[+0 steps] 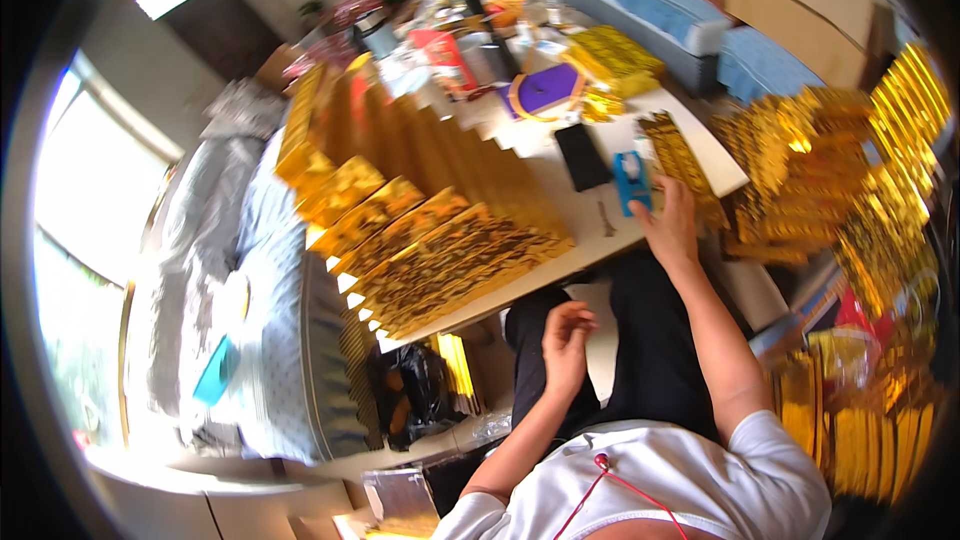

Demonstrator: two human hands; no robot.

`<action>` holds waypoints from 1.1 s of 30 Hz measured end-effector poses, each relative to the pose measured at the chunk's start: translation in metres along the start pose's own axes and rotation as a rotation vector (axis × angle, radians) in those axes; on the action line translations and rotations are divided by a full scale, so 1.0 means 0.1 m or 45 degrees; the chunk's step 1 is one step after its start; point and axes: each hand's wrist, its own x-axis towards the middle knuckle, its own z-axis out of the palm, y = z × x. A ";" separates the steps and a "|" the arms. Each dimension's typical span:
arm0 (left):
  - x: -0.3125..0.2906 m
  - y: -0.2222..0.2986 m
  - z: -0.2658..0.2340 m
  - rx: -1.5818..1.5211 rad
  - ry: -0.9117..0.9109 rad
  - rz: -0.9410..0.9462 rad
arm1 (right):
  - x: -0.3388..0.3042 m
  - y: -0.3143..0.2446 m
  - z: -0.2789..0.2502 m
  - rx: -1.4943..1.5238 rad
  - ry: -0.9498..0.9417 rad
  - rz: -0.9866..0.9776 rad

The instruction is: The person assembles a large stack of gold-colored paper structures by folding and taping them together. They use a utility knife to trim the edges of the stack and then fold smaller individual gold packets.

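My right hand (672,225) reaches over the white table's front edge, fingers stretched and apart. Its thumb is at the lower right of a blue flat piece with a pale cutout (632,183); I cannot tell if they touch. Left of that lies a black rectangular object (582,157), with a small thin metal tool (606,219) below it. A narrow gold patterned strip stack (683,155) lies just beyond my right fingers. Above my lap, my left hand (568,345) hangs loosely curled, thumb away from the fingers, with nothing visible in it.
Rows of folded gold paper (440,250) cover the left of the table (520,280). A purple round-edged piece (545,92) and cluttered containers lie farther back. Gold stacks (800,170) rise at the right. A bed (270,340) stands left, a blue-covered sofa (640,0) at the back.
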 end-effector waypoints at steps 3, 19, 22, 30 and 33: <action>0.02 -0.04 0.15 -0.075 -0.090 -0.077 | 0.15 0.22 0.26 -0.019 -0.030 0.119; 1.25 -0.03 0.95 -0.254 -0.309 -0.492 | 0.48 0.47 0.27 0.603 -0.474 0.682; 1.52 -0.19 0.97 -0.405 -0.254 -0.566 | 0.52 0.44 0.27 0.626 -0.505 0.691; 1.71 -0.10 1.10 -0.513 -0.151 -0.699 | 0.49 0.32 0.28 0.454 -0.438 0.582; 1.68 -0.05 1.10 -0.523 -0.156 -0.657 | 0.50 0.27 0.23 0.561 -0.417 0.680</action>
